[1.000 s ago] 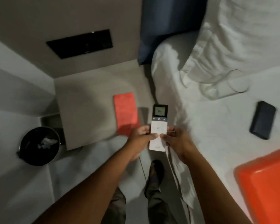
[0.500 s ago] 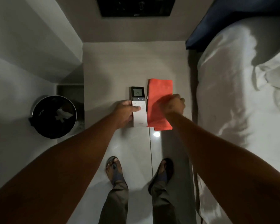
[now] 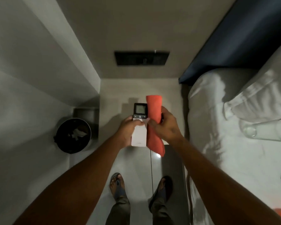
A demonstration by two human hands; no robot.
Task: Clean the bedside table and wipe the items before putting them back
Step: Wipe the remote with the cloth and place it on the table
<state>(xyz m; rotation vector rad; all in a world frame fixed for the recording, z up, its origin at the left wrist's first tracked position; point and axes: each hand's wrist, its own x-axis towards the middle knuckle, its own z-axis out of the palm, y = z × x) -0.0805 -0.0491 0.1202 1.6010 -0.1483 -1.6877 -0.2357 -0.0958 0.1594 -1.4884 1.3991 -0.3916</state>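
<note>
a white remote control (image 3: pixel 139 125) is gripped by the left hand (image 3: pixel 127 132), its thumb laid across the body just below the button row, with the dark display end pointed away. a folded red cloth (image 3: pixel 154 120) is clasped by the right hand (image 3: pixel 165 125) and pressed along the remote's right edge. both are held above the front of the grey bedside table (image 3: pixel 136 90), apparently clear of its top. a black waste bin (image 3: pixel 73 135) is seen to the left, a white bed (image 3: pixel 234 127) to the right.
</note>
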